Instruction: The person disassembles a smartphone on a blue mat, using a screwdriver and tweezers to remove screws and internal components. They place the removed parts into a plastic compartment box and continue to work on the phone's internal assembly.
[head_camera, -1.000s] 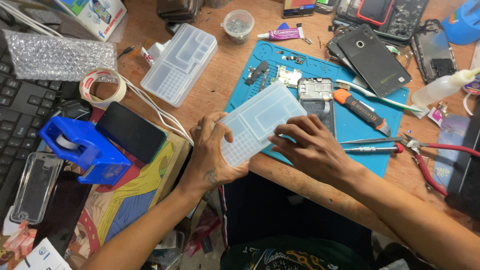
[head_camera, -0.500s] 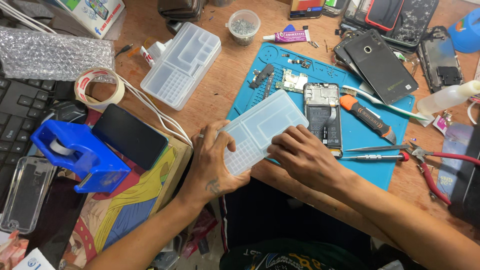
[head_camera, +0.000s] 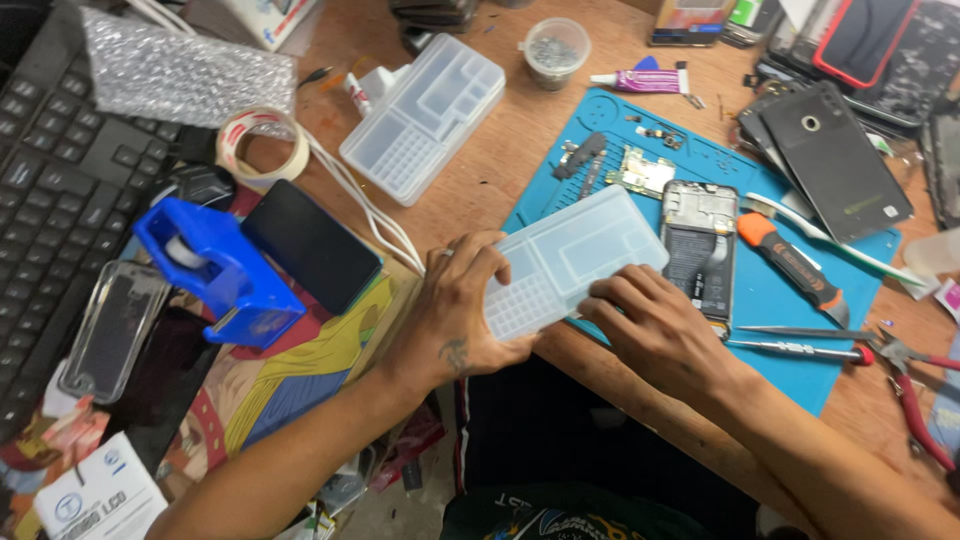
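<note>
Both hands are on one clear plastic tray (head_camera: 570, 258) at the near edge of the blue mat (head_camera: 770, 300). The left hand (head_camera: 455, 320) wraps its near end, thumb on top, fingers gripping the edge; the right hand (head_camera: 655, 325) presses fingertips onto its lower side, not closed around it. I'd worry the tray could slip off the table edge toward the lap, since part of it overhangs. Just beyond lies an opened phone (head_camera: 700, 245) with an orange-handled knife (head_camera: 790, 270) beside it; a nudge could scatter the small parts (head_camera: 640, 170) farther up the mat. Farther off sits a second tray (head_camera: 425, 115). Compared with a moment earlier, the hands hold much the same grip, with the tray barely shifted.
</note>
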